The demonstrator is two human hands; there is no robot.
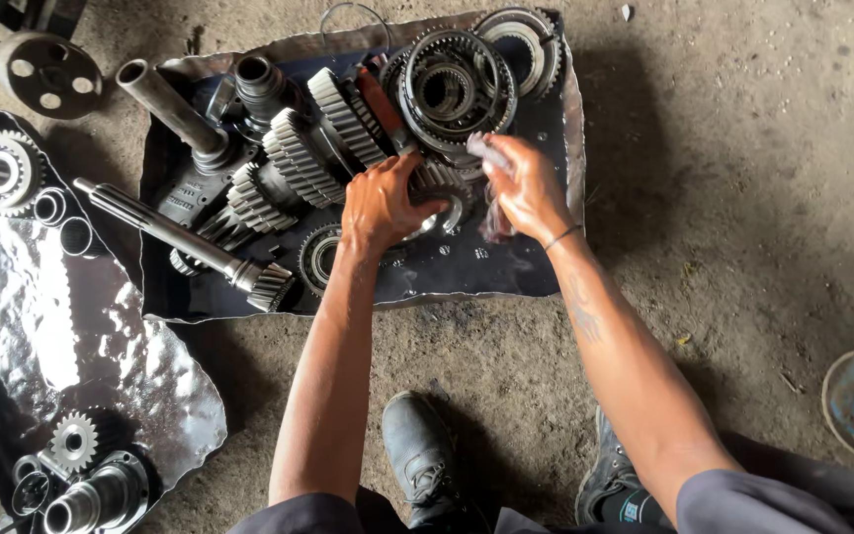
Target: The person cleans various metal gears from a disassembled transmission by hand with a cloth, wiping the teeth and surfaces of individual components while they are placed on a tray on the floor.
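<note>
While both hands work over the metal tray [570,148] | left hand [380,203] clamped on a gear [439,198] at tray centre | right hand [524,183] pinches a rag [491,158] against it | I judge wiping underway | next: turn gear, keep grip firm.

Both arms are bare below short grey sleeves [743,499]. The right forearm carries a dark tattoo [582,314] and a thin wrist bracelet [562,236]. Worn dark lace-up shoes [422,460] show at six o'clock.
</note>
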